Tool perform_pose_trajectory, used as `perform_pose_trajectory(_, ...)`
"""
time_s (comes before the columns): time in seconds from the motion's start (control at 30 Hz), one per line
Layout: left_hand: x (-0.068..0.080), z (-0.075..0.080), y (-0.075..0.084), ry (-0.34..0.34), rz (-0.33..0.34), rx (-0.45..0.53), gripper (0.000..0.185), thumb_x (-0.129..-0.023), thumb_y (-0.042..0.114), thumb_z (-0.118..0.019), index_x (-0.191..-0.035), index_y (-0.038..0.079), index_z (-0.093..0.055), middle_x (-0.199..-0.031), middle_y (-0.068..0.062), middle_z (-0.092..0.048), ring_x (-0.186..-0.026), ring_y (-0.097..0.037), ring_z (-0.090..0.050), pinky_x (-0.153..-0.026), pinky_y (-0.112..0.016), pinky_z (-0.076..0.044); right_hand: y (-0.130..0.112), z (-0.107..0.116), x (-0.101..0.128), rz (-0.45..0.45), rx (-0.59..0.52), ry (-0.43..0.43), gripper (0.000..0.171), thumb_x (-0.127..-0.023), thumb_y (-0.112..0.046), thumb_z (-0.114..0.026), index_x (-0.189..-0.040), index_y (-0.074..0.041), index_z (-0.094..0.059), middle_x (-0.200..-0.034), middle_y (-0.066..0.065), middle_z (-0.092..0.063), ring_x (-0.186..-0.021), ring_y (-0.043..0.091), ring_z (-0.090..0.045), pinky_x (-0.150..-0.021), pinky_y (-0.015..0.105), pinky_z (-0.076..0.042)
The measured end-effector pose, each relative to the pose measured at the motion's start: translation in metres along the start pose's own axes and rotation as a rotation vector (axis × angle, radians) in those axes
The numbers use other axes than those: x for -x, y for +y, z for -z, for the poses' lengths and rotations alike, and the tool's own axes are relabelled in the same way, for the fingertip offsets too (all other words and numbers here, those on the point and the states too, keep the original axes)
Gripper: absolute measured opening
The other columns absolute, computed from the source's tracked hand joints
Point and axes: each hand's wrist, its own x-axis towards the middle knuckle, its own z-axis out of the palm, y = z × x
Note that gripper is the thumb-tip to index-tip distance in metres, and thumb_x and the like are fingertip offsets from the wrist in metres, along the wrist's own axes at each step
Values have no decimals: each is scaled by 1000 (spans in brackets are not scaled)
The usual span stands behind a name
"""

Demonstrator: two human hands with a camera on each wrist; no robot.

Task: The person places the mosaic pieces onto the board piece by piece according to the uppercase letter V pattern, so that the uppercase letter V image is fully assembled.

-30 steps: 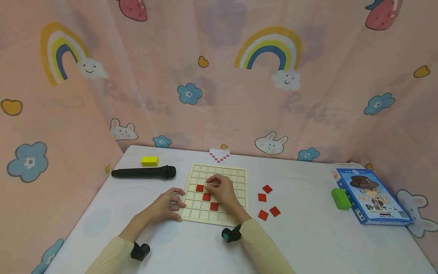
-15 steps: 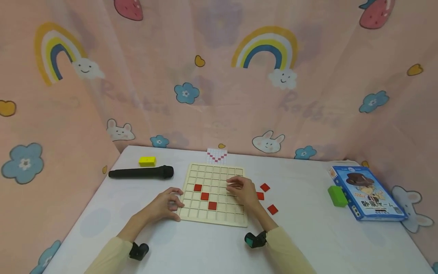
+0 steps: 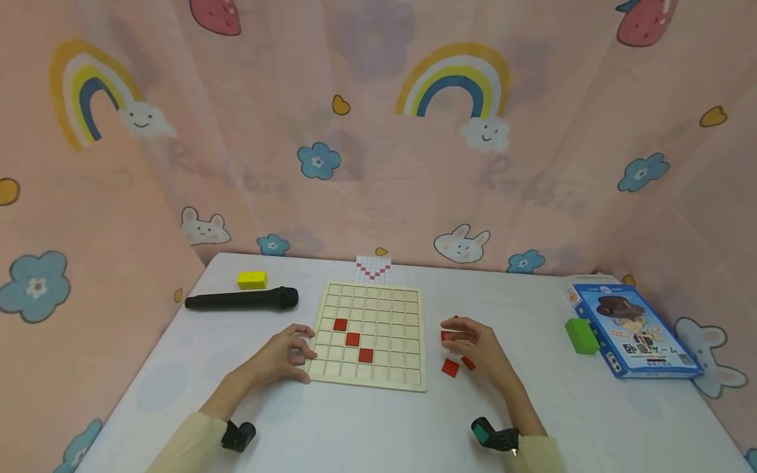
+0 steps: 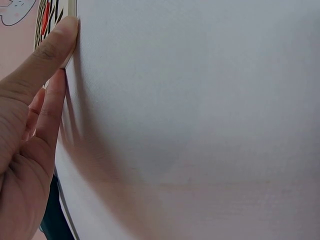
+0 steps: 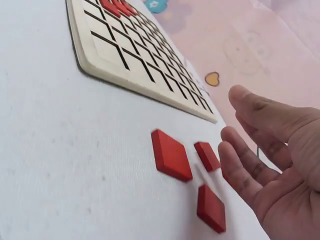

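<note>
A pale wooden grid board (image 3: 393, 332) lies on the table with three red square tiles (image 3: 352, 339) set diagonally in its cells. My left hand (image 3: 280, 355) holds the board's left edge near the front corner; its thumb (image 4: 47, 52) touches the rim in the left wrist view. To the right of the board, my right hand (image 3: 479, 345) hovers over several loose red tiles (image 3: 450, 367), partly covering them. In the right wrist view, its thumb and fingers stand apart with nothing between them, close to the loose tiles (image 5: 170, 155).
Behind the board stands a small pattern card (image 3: 372, 269) with a pink V. A black microphone (image 3: 242, 300) and a yellow block (image 3: 252, 280) lie at the back left. On the right, a green block (image 3: 582, 336) touches a blue game box (image 3: 639, 332).
My right hand has moved right, from above the board to the loose tiles beside it. My left hand has stayed at the board's edge. The three tiles on the board have not moved.
</note>
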Motion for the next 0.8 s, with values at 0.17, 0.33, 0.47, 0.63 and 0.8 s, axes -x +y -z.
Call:
perform_pose_trajectory(0.17,2,0,0,-5,4,3,31,-59,0,-87,-82,4,-67,-133,-7,-44,-107,-24,-54,-86,-26,-53,12,16,18,-50,94,120,38,-89,-13,-69,-124,-4,-58,-123,17,-60,-108,34,-59,-82,30,-56)
perform_pose_trajectory(0.33,4,1,2,4,25,5,31,-59,-1,-87,-82,4,-67,-134,-6,-44,-104,-22,-56,-86,-27,-54,16,17,32,-131,143,192,41,-87,-15,-72,-124,-4,-58,-123,16,-60,-110,31,-57,-83,23,-54)
perform_pose_trajectory(0.47,4,0,1,11,34,15,32,-58,-1,-87,-83,4,-68,-134,-6,-44,-105,-23,-56,-85,-27,-54,15,11,38,-203,175,226,44,-84,-13,-75,-124,-4,-58,-120,16,-61,-107,30,-58,-85,27,-55)
perform_pose_trajectory(0.63,2,0,0,3,16,14,30,-60,0,-87,-83,5,-68,-134,-7,-44,-107,-25,-56,-86,-26,-53,17,8,42,-197,231,262,41,-81,-5,-76,-118,1,-60,-111,18,-65,-97,29,-61,-81,29,-56)
perform_pose_trajectory(0.8,1,-1,2,1,24,23,30,-60,0,-87,-83,4,-67,-135,-6,-43,-107,-24,-57,-86,-26,-53,21,15,40,-183,236,245,34,-83,-4,-72,-116,0,-62,-110,17,-65,-93,26,-61,-74,15,-52)
